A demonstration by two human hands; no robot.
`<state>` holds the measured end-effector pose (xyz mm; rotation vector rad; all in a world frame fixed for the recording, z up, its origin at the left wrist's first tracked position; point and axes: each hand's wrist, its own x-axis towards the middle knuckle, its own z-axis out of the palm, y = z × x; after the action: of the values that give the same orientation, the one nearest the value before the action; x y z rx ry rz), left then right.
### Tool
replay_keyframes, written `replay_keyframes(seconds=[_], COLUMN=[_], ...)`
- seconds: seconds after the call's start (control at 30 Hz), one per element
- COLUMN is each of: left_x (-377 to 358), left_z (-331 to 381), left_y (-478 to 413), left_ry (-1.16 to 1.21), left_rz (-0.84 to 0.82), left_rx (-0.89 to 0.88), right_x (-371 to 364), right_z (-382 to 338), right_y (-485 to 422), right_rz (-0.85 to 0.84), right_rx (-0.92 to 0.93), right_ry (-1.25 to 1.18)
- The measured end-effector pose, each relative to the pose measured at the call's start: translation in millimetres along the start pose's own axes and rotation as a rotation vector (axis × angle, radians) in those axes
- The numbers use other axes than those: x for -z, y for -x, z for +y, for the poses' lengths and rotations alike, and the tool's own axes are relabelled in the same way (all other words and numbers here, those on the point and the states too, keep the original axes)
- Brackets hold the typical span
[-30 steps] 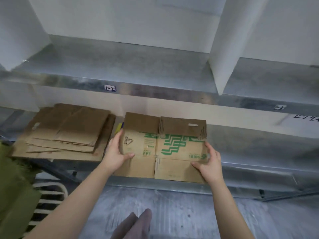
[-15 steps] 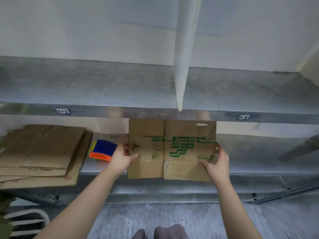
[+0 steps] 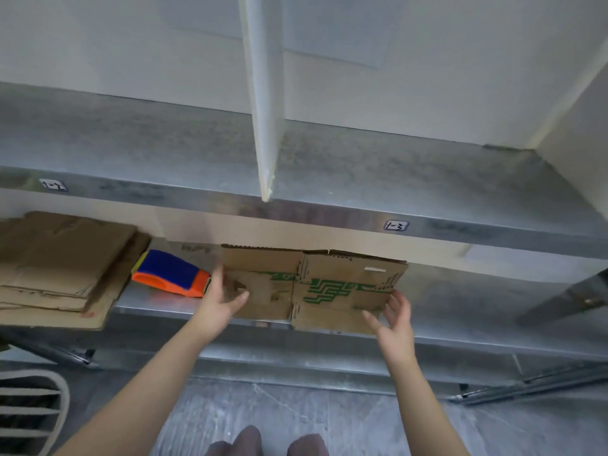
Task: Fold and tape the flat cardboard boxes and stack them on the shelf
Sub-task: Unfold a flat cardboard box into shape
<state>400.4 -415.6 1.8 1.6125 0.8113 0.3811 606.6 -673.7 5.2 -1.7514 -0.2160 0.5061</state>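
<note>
Head view, one frame.

Task thing: green-printed box (image 3: 312, 284), not yet opened out, flaps level with its panels. It lies on the lower shelf (image 3: 477, 297) about midway along the front edge, with its near flaps hanging over that edge. No tape is visible on it.

Left hand (image 3: 220, 304): at the box's left edge. The thumb lies across the printed face and the fingers go up beside or behind the edge, which I read as a pinch on the edge.

Right hand (image 3: 394, 324): at the box's right near corner, fingers spread and loosely curved, closed on nothing. Whether the fingertips touch the cardboard cannot be told.

Other items on the lower shelf:
- flat cardboard stack (image 3: 59, 268) at the left end, several sheets deep, overhanging the front edge.
- tape dispenser (image 3: 171, 273), orange and blue, lying between the stack and the box, just beside the left hand, untouched.

Upper shelf (image 3: 131, 149): bare metal on both sides of the white divider (image 3: 263, 110); no assembled box stands on it. Label (image 3: 396, 225) on its front edge.

Judgement on progress: early. No folded, taped or stacked box is in view. For this box, squaring up, closing the flaps, taping and shelving are all left, and then the stack.
</note>
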Motion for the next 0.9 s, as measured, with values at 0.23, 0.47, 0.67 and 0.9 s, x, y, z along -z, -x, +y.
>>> replay_keyframes(seconds=[0.23, 0.47, 0.67, 0.9], left_x=[3.8, 1.1, -3.7, -4.0], left_z=[17.2, 28.2, 34.9, 26.3], left_y=[-0.4, -0.1, 5.2, 9.6], left_ry=[0.152, -0.018, 0.016, -0.194], left_rz=[0.023, 0.129, 0.101, -0.051], left_rx=[0.067, -0.016, -0.074, -0.149], right_x=[-1.0, -23.9, -41.8, -46.3], right_z=[-6.3, -9.3, 2.2, 11.3], right_y=[-9.5, -13.1, 2.8, 17.3], right_rz=[-0.186, -0.117, -0.025, 0.080], right_rx=[-0.021, 0.038, 0.076, 0.098], right_ry=[-0.079, -0.007, 0.014, 0.015])
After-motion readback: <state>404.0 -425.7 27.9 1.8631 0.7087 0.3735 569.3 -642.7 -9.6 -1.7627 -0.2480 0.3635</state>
